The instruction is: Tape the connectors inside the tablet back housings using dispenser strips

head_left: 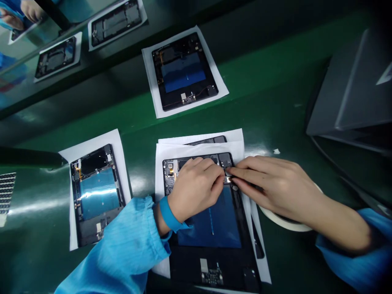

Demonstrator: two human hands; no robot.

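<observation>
In front of me lies an opened tablet [211, 255], its inner parts bare, with a blue film-covered battery [211, 228] in its middle. My left hand [197, 181] is curled over the upper part of the tablet, a blue wrist strap [171, 214] around its wrist. Its fingertips are tucked under, so whatever they hold is hidden. From the right, my right hand [269, 181] reaches to the tablet's upper right edge. Its fingertips are drawn together beside a small shiny piece [228, 179]; what they pinch is too small to make out.
Under the tablet are white sheets [159, 261] and another tablet. More opened tablets lie on white sheets, at left [98, 196] and farther back [183, 73]. A cream tape roll [288, 223] sits beneath my right wrist. A grey box-like object [352, 90] stands at right.
</observation>
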